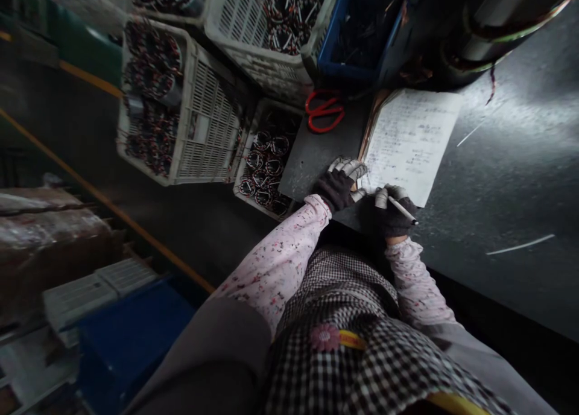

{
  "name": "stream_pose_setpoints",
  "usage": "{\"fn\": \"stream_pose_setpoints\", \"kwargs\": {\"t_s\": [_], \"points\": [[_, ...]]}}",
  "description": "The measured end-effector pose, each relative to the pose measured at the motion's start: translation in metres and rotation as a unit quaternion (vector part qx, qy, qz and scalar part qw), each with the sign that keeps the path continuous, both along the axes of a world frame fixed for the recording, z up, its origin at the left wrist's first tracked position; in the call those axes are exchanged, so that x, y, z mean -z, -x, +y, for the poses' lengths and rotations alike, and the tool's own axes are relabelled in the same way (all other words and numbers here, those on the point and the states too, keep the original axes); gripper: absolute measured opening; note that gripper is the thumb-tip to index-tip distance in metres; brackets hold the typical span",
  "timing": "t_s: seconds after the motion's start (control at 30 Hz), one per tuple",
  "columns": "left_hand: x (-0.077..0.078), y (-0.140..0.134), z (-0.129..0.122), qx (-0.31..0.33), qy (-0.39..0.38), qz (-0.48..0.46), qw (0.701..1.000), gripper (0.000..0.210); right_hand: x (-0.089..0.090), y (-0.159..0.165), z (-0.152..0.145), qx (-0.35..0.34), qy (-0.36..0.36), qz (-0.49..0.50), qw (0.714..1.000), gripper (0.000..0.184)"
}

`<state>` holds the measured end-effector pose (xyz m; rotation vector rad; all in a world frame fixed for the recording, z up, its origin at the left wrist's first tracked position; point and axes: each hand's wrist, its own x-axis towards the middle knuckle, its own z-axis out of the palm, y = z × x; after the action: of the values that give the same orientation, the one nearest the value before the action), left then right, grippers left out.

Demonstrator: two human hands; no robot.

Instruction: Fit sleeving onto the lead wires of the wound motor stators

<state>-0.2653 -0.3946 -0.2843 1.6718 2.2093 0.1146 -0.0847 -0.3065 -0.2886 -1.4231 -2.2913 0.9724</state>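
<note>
An open notebook (411, 137) with handwriting on its page lies on the dark worktable. At its lower left corner rests my left hand (339, 183), fingers stretched out and thumb apart, touching the edge of the pages. It wears a dark glove with pale finger coverings. My right hand (394, 213), gloved the same way, is closed around a white pen (402, 210) at the bottom of the page. The pen's dark end points back toward my body; its writing tip is hidden by my fingers. Red-handled scissors (324, 110) lie left of the notebook.
Plastic crates (208, 119) of wired ring-shaped parts stand to the left, with a lower crate (266, 161) beside the table. A blue bin (350, 71) sits behind the scissors. Large cylindrical parts (479, 41) stand at upper right. A white strip (520, 244) lies on the table (511, 186).
</note>
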Motion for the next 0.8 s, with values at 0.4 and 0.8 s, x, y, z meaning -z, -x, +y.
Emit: {"fn": "stream_pose_setpoints", "kwargs": {"t_s": [0.4, 0.8], "points": [[0.009, 0.0, -0.004, 0.005, -0.028, 0.015, 0.999, 0.067, 0.001, 0.006, -0.004, 0.028, 0.027, -0.029, 0.999, 0.033], [-0.003, 0.0, -0.003, 0.001, 0.011, 0.004, 1.0, 0.07, -0.002, -0.001, -0.003, 0.023, 0.041, 0.013, 0.999, 0.035]]}}
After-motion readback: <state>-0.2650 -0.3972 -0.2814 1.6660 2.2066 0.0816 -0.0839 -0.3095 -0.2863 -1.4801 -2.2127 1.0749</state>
